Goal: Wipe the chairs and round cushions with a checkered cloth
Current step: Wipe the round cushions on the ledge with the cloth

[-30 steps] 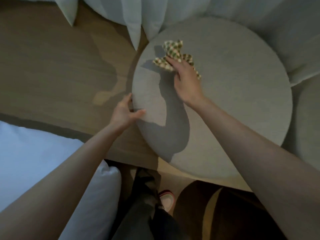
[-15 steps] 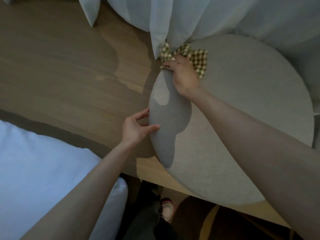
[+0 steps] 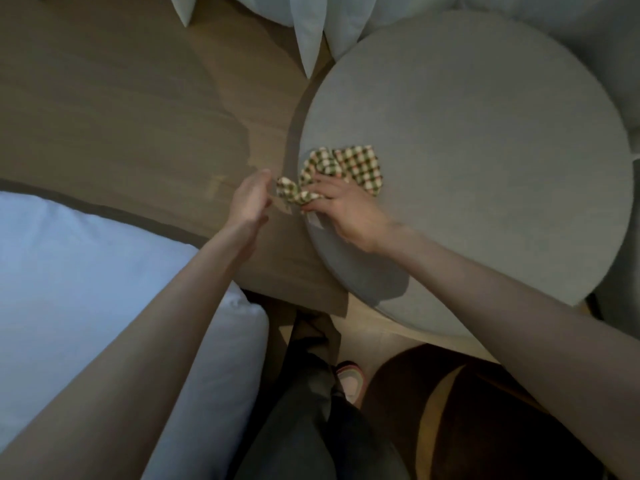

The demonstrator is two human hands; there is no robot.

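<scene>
A large grey round cushion [image 3: 485, 161] fills the upper right. A green, red and cream checkered cloth [image 3: 349, 165] lies bunched at the cushion's left edge, one end hanging past the rim. My right hand [image 3: 341, 211] grips the cloth at that edge, fingers curled round it. My left hand [image 3: 250, 199] hovers just left of the cushion over the floor, fingers straight, holding nothing and off the cushion.
White curtain hems [image 3: 311, 32] hang at the top beside the cushion. A white pillow or bedding [image 3: 86, 271] lies at the lower left. Wooden floor [image 3: 121, 116] spreads across the left. My dark trousers and a shoe [image 3: 351, 379] show below, with a dark rug [image 3: 485, 417] at lower right.
My right hand has dragged the cloth from the cushion's far edge by the curtain down to its left edge. My left hand has let go of the cushion's rim.
</scene>
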